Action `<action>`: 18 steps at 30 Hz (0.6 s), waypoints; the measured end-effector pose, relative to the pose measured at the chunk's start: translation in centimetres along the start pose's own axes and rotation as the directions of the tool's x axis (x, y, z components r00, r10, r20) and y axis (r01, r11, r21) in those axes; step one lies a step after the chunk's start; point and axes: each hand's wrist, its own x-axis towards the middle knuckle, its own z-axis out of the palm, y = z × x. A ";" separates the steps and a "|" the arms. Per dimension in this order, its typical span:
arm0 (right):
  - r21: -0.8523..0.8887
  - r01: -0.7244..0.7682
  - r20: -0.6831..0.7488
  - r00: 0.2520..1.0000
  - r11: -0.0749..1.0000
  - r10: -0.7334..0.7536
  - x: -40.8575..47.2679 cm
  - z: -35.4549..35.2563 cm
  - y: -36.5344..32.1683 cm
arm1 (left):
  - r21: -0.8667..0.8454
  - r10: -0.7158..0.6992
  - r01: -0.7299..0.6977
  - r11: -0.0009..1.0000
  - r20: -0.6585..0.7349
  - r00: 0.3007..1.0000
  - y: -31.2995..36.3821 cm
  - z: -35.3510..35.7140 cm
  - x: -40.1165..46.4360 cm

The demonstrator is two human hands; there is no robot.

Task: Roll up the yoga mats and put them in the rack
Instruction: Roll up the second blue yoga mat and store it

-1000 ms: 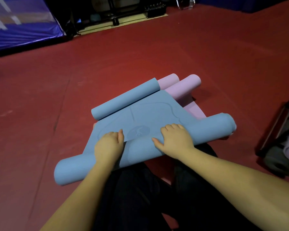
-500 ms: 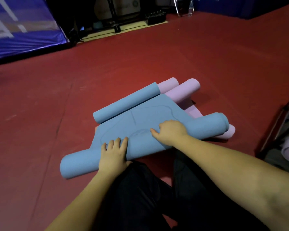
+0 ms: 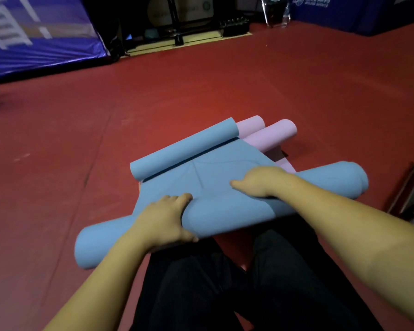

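Nearest the camera, the dark-trousered legs [image 3: 225, 283] of the person are seen, with both forearms extended forward. The left hand [image 3: 163, 220] is curled over the near roll of the blue yoga mat [image 3: 225, 211], its grip clamped on the roll, thumb tucked below. The right hand [image 3: 261, 185] is laid on top of the same roll further along; its fingers are bent over the far side, so it appears to be gripping, though the fingertips are hidden. This two-point hold is judged to keep the roll even across its width while it is advanced. Beyond the hands, a short flat section of the blue mat remains unrolled, ending in a second, smaller curl [image 3: 184, 151] at the far edge. One blue mat is counted. Behind it, two pink rolled mats [image 3: 273, 134] lie side by side on the red floor [image 3: 201, 91]. The rack [image 3: 411, 187] is only partly visible at the right edge.
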 end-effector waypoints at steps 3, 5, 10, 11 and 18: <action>0.038 0.028 0.177 0.984 0.999 -0.034 0.1 1.4 -0.2 | -0.126 0.008 0.012 0.992 0.161 0.987 -0.6 1.7 0.6; 0.062 0.024 0.201 0.979 0.998 -0.036 0.7 1.6 -0.3 | -0.196 -0.002 0.047 0.980 0.224 0.975 -1.3 2.1 1.5; 0.030 0.090 -0.092 0.992 0.995 -0.087 2.2 2.6 -0.3 | -0.309 0.007 0.100 0.946 0.326 0.945 -2.7 2.0 3.2; 0.049 0.103 -0.186 0.978 0.993 -0.093 2.0 3.0 -0.5 | -0.321 0.010 0.108 0.941 0.344 0.939 -2.9 2.0 3.5; -0.038 0.127 -0.515 0.848 0.991 -0.129 -0.7 7.7 -1.7 | -0.452 0.018 0.178 0.874 0.396 0.918 -4.3 2.1 5.9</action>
